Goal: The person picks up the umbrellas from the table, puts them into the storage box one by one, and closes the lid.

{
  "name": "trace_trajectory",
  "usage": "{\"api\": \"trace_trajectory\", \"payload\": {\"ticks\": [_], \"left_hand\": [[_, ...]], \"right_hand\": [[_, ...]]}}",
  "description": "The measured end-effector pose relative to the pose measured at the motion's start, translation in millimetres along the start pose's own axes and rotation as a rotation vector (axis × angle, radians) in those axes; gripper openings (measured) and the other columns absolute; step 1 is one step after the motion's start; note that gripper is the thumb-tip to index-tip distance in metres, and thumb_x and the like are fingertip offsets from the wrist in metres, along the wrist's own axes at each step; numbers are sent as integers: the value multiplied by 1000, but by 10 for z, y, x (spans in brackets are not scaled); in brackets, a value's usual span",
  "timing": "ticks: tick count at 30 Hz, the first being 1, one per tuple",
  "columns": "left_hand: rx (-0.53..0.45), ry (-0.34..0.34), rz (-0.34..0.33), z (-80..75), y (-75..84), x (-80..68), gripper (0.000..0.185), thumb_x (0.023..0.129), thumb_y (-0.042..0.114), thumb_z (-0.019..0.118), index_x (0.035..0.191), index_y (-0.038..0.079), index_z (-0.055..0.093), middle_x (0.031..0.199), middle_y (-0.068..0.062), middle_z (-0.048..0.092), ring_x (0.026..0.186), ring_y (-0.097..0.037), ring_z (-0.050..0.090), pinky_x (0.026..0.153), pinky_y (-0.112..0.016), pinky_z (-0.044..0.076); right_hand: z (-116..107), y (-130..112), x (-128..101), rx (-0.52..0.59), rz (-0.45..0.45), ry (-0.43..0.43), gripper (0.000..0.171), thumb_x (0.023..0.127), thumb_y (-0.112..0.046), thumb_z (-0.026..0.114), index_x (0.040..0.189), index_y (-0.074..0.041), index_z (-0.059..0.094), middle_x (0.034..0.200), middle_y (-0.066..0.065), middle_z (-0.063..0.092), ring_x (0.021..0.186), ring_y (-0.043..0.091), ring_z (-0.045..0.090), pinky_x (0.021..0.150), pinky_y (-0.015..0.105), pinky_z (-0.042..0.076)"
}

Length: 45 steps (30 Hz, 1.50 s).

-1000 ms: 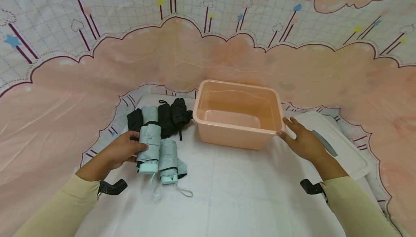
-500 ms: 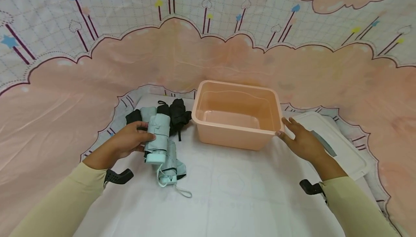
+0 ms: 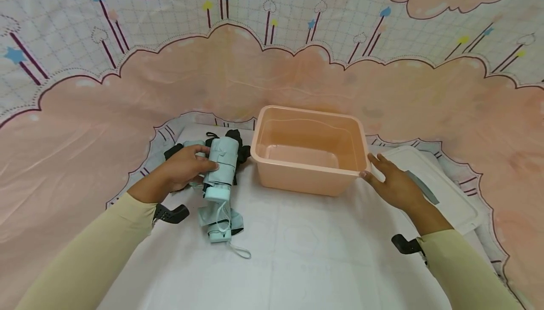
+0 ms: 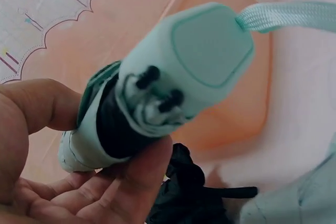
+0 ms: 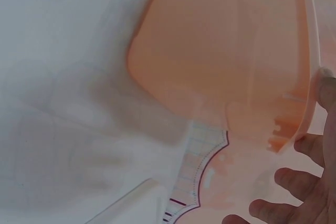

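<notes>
My left hand (image 3: 185,165) grips a folded mint-green umbrella (image 3: 222,159) between thumb and fingers, held up over the other umbrellas. Its flat handle end and wrist strap (image 4: 289,16) face the left wrist camera. A second mint umbrella (image 3: 219,233) lies on the white surface below it, partly covered. Black folded umbrellas (image 3: 244,154) are behind, mostly hidden by the held one and the hand. My right hand (image 3: 395,186) touches the right front corner of a peach plastic bin (image 3: 306,179), thumb and fingers spread at the rim. The bin's inside shows nothing in it.
A white lid (image 3: 450,192) with a grey handle lies at the right, beside the right forearm. Another mint umbrella (image 3: 194,143) shows only in part behind the left hand. A patterned peach-and-white cloth (image 3: 297,76) rises behind the bin.
My left hand has lifted the mint umbrella and carried it rightward and away from me, toward the bin. The right hand and the bin stay where they were.
</notes>
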<state>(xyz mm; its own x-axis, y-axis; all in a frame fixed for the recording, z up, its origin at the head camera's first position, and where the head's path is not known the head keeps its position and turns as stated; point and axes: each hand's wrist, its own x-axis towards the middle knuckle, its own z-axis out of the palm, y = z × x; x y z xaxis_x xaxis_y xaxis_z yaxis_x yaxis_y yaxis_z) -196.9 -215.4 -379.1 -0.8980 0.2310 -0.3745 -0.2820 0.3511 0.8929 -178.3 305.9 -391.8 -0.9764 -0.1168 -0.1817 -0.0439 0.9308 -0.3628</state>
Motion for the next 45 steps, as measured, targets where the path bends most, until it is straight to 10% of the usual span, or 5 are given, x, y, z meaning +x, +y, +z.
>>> {"api": "trace_trajectory", "payload": {"ticks": [45], "left_hand": [[-174, 10, 82, 175, 621, 571, 70, 101, 13, 65, 159, 0, 27, 139, -25, 52, 116, -37, 62, 102, -53, 48]], "right_hand": [[9, 15, -28, 26, -26, 15, 91, 99, -73, 41, 165, -16, 17, 166, 27, 13, 138, 64, 26, 94, 80, 35]]}}
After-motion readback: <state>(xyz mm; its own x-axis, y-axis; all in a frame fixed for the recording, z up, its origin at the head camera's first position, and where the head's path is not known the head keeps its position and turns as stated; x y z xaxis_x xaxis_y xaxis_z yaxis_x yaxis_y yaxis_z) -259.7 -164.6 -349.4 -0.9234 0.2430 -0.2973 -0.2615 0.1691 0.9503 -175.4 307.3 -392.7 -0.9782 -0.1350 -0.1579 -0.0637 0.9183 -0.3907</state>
